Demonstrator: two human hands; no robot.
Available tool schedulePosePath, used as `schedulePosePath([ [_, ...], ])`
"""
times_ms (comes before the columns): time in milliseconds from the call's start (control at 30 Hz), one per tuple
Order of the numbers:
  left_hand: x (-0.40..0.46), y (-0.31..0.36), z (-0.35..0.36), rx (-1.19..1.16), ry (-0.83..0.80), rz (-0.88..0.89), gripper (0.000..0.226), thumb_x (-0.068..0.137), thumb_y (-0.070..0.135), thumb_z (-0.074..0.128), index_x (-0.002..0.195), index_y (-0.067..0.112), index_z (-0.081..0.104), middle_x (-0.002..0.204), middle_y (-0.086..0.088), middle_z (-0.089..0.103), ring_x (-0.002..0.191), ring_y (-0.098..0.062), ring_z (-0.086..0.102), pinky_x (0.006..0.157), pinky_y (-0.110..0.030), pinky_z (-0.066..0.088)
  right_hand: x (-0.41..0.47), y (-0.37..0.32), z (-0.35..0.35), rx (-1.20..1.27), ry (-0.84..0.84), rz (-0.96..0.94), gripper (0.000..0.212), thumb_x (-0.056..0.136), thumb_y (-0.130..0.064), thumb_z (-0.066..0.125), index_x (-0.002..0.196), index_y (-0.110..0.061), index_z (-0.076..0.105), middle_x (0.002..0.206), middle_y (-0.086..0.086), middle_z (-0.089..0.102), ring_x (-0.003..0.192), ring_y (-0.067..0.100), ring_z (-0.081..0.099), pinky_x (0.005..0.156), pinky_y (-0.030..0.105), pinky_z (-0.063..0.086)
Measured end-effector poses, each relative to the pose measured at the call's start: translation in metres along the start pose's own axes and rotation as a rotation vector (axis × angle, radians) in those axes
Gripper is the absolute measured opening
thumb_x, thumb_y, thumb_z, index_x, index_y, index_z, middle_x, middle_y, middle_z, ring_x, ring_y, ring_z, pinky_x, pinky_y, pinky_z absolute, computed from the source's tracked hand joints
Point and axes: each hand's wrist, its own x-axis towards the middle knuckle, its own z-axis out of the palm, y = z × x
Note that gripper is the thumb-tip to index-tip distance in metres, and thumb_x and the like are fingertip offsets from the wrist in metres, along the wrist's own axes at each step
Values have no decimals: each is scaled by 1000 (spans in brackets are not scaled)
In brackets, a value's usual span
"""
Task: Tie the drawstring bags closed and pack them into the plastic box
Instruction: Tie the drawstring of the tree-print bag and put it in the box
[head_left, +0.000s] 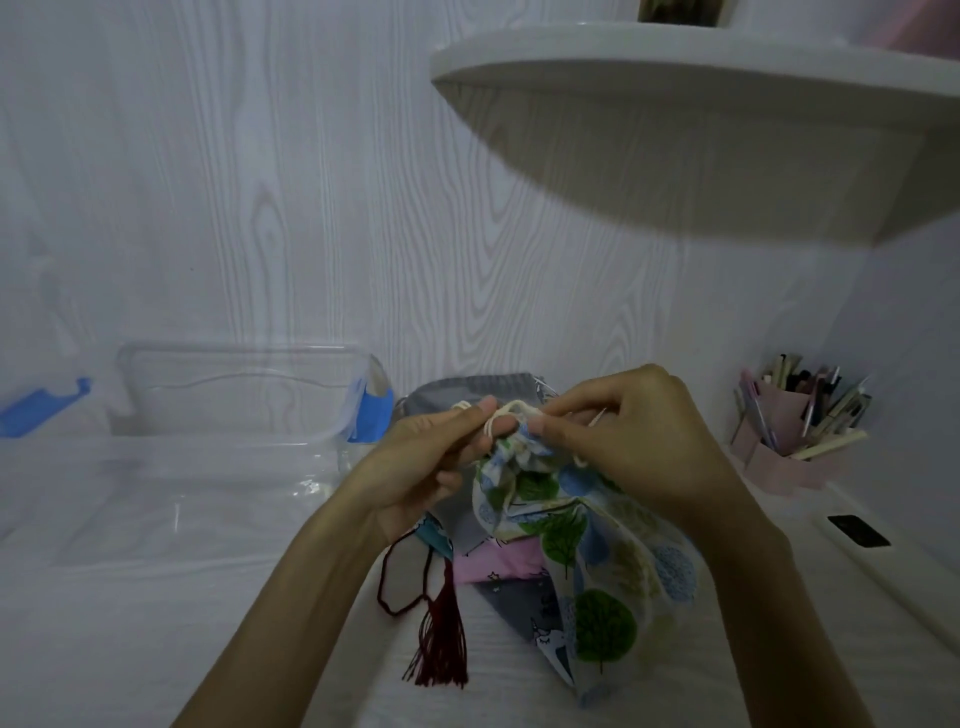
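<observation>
Both hands pinch the cream cord (511, 410) over the gathered mouth of the tree-print bag (582, 525), left hand (436, 457) and right hand (628, 436) each holding 1 strand. Pull evenly outward, snugging the knot against the fabric; the plastic box (234, 410) waits left on the desk (156, 623).

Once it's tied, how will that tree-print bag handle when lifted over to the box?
The tree-print bag will probably be floppy: its cloth folds and sags below the gathered neck. It looks light, since it hangs from the cream cord that both hands pinch. It is unlikely to roll, though it may slump when set down.
</observation>
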Motion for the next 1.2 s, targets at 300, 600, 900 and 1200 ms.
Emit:
schedulePosePath([
  [300, -6, 3, -8, 321, 69, 154, 37, 54, 40, 74, 86, 22, 78, 80, 0, 71, 67, -3, 57, 53, -15, 36, 1, 1, 8, -5, -311, -14, 12, 76, -33, 75, 85, -26, 77, 49, -23, 60, 47, -5, 55, 56, 23, 48],
  [600, -7, 1, 1, 397, 71, 389, 15, 73, -4, 71, 80, 8, 74, 65, 3, 73, 64, -3, 68, 58, -7, 48, 11, 9, 17, 62, -252, 44, 27, 101, -25, 36, 98, -21, 63, 86, -7, 65, 75, -1, 59, 68, 16, 46],
  [900, 2, -13, -5, 597, 216, 759, 17, 68, 10, 80, 81, 21, 76, 76, 7, 75, 66, -11, 69, 57, -22, 55, 15, 17, 17, 269, -444, 242, 16, 92, -12, 56, 105, -17, 64, 41, -6, 53, 36, 1, 45, 38, 13, 34],
  [1200, 8, -25, -4, 516, 272, 942, 18, 67, 28, 74, 83, 21, 76, 84, 11, 75, 82, -7, 71, 66, -40, 57, 18, 28, 22, 457, -448, 208, 18, 89, -14, 61, 103, -20, 70, 48, -6, 53, 37, 1, 37, 38, 11, 29],
])
